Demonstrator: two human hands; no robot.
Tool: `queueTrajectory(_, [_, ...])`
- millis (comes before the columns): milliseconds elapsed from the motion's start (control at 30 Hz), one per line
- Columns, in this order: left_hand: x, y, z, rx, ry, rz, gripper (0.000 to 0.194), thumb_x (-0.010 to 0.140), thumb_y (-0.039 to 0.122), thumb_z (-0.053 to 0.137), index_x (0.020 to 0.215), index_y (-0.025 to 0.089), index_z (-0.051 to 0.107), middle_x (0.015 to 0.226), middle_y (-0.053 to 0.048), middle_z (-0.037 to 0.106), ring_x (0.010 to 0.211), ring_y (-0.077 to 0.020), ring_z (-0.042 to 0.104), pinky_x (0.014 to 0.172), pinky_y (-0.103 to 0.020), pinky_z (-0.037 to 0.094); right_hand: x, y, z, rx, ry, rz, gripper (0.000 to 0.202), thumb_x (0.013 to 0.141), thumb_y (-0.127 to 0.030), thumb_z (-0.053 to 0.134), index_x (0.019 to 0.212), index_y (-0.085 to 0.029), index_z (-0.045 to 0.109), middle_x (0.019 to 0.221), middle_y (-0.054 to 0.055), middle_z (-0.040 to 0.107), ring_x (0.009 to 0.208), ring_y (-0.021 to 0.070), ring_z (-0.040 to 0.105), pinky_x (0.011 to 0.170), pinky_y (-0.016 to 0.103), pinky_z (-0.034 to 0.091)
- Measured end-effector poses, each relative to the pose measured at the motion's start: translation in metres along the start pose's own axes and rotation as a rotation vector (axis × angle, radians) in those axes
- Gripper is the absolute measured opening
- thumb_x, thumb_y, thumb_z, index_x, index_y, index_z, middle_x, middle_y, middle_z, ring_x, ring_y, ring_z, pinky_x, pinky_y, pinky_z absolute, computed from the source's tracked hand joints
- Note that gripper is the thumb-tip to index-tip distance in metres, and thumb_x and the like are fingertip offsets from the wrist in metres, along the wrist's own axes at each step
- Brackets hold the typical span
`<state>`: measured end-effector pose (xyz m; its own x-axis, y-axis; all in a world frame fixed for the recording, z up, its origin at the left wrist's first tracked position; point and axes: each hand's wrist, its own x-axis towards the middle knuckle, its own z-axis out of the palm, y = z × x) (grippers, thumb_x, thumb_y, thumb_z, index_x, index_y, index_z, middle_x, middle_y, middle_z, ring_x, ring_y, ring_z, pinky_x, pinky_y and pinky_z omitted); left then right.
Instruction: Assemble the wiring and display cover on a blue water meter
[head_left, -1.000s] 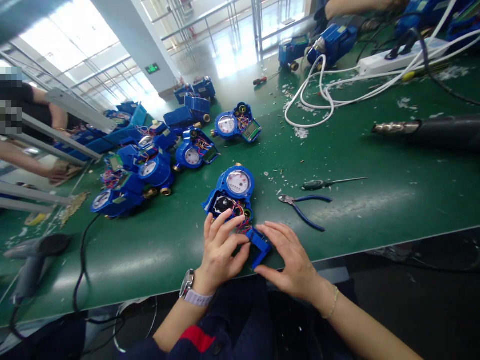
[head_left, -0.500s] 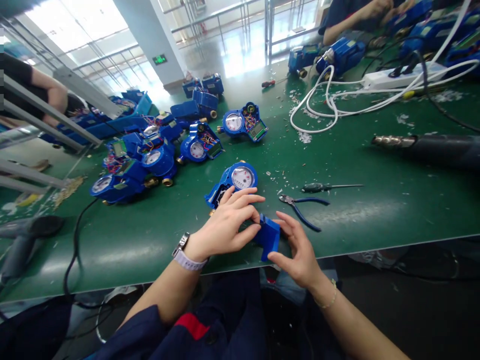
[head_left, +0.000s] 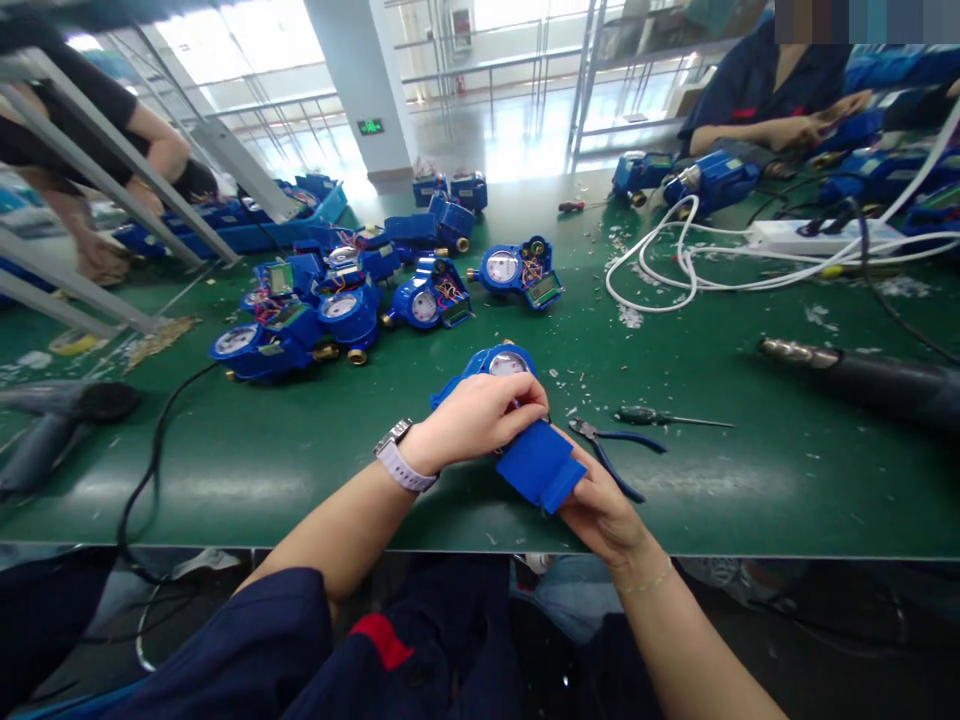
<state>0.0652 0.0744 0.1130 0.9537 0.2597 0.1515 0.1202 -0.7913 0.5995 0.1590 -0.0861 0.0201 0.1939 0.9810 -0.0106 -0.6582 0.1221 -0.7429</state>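
A flat blue plastic cover [head_left: 536, 462] with a folded lip is tilted up above the near part of the bench. My right hand [head_left: 604, 512] grips it from behind and the right side. Curled at the cover's top edge is my left hand [head_left: 491, 412], thumb and fingers pinched together there; the fingertips are partly hidden. Just beyond lies a blue water meter [head_left: 514, 360] with a round white dial, largely covered by my left hand. Diagonal cutters [head_left: 619, 437] with blue handles lie to the right of my right hand, a screwdriver [head_left: 641, 415] behind them.
Several blue meters [head_left: 345, 310] with open wiring stand at the back left. A hot-air gun [head_left: 847, 370] lies right, a grey dryer-like tool [head_left: 67, 405] left. White cable [head_left: 694, 290] loops from a power strip [head_left: 817, 238]. Two people work across the bench.
The blue cover has been turned so its broad flat face shows. My right hand has closed around it from behind, and my left fingers have drawn together at its top edge.
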Motion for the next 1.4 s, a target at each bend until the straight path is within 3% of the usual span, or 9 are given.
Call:
queueTrajectory(233, [0.003,-0.007,-0.006,-0.150,0.111,0.049,0.008,0.089,0.021,0.059,0.084,0.016,0.064,0.078,0.001,0.067,0.069,-0.0116,0.060,0.068,-0.022,0.045,0.011,-0.008,0.010,-0.007,0.078,-0.011,0.060,0.062,-0.047,0.085,0.114,-0.026,0.063,0.120,0.004,0.065,0.110,0.0227,0.060,0.102,0.034,0.043])
queueTrajectory(400, [0.000,-0.011,-0.006,-0.175,0.171,0.122,0.008,0.089,0.019,0.057,0.085,0.016,0.063,0.086,-0.002,0.067,0.076,-0.0130,0.060,0.074,-0.025,0.047,0.018,-0.013,0.016,-0.069,0.057,-0.013,0.075,0.058,-0.051,0.086,0.124,-0.025,0.060,0.121,0.007,0.064,0.110,0.0271,0.060,0.102,0.040,0.044])
queueTrajectory(567, [-0.008,-0.019,-0.006,-0.168,0.195,0.219,0.011,0.092,0.020,0.054,0.088,0.016,0.063,0.089,-0.004,0.067,0.084,-0.0154,0.061,0.082,-0.029,0.049,0.019,-0.013,0.016,-0.131,0.066,-0.029,0.079,0.060,-0.053,0.085,0.128,-0.025,0.057,0.129,0.006,0.059,0.117,0.0267,0.056,0.102,0.037,0.044])
queueTrajectory(733, [-0.014,-0.022,0.000,-0.200,0.268,0.245,0.009,0.092,0.019,0.055,0.088,0.017,0.063,0.089,-0.003,0.068,0.086,-0.0155,0.063,0.084,-0.029,0.050,0.021,-0.005,0.016,-0.205,0.141,-0.054,0.084,0.053,-0.058,0.086,0.126,-0.027,0.058,0.123,0.006,0.061,0.104,0.0257,0.060,0.090,0.035,0.050])
queueTrajectory(800, [-0.015,-0.022,0.003,-0.189,0.299,0.268,0.010,0.093,0.019,0.053,0.088,0.017,0.062,0.088,-0.003,0.069,0.085,-0.0151,0.064,0.082,-0.027,0.051,0.022,-0.002,0.017,-0.242,0.149,-0.045,0.089,0.051,-0.061,0.086,0.127,-0.026,0.057,0.120,0.007,0.062,0.101,0.0265,0.061,0.088,0.036,0.051])
queueTrajectory(900, [-0.017,-0.023,0.007,-0.118,0.329,0.310,0.012,0.094,0.019,0.051,0.089,0.017,0.061,0.089,-0.004,0.069,0.085,-0.0151,0.065,0.079,-0.026,0.051,0.021,-0.002,0.018,-0.254,0.128,-0.044,0.092,0.054,-0.063,0.084,0.132,-0.026,0.053,0.126,0.007,0.059,0.112,0.0276,0.057,0.095,0.036,0.048])
queueTrajectory(1000, [-0.022,-0.026,0.007,0.032,0.358,0.364,0.013,0.095,0.019,0.049,0.089,0.017,0.061,0.090,-0.004,0.070,0.085,-0.0147,0.065,0.087,-0.029,0.049,0.019,-0.006,0.015,-0.285,0.108,-0.048,0.093,0.057,-0.063,0.083,0.135,-0.025,0.050,0.133,0.008,0.055,0.122,0.0282,0.051,0.102,0.037,0.043])
queueTrajectory(1167, [-0.037,-0.030,0.007,0.236,0.393,0.421,0.013,0.094,0.020,0.050,0.090,0.020,0.062,0.093,-0.001,0.073,0.098,-0.0155,0.065,0.111,-0.040,0.032,0.012,-0.013,0.004,-0.568,0.146,-0.058,0.084,0.057,-0.063,0.083,0.125,-0.023,0.057,0.117,0.007,0.063,0.107,0.0264,0.059,0.094,0.035,0.047])
queueTrajectory(1400, [-0.063,-0.035,0.017,0.197,0.398,0.360,0.010,0.091,0.025,0.057,0.084,0.021,0.063,0.086,0.001,0.074,0.114,-0.0164,0.060,0.119,-0.041,0.017,0.003,-0.007,0.012,-1.079,0.128,-0.170,0.073,0.066,-0.045,0.084,0.128,-0.028,0.051,0.122,0.004,0.058,0.113,0.0246,0.055,0.101,0.037,0.043])
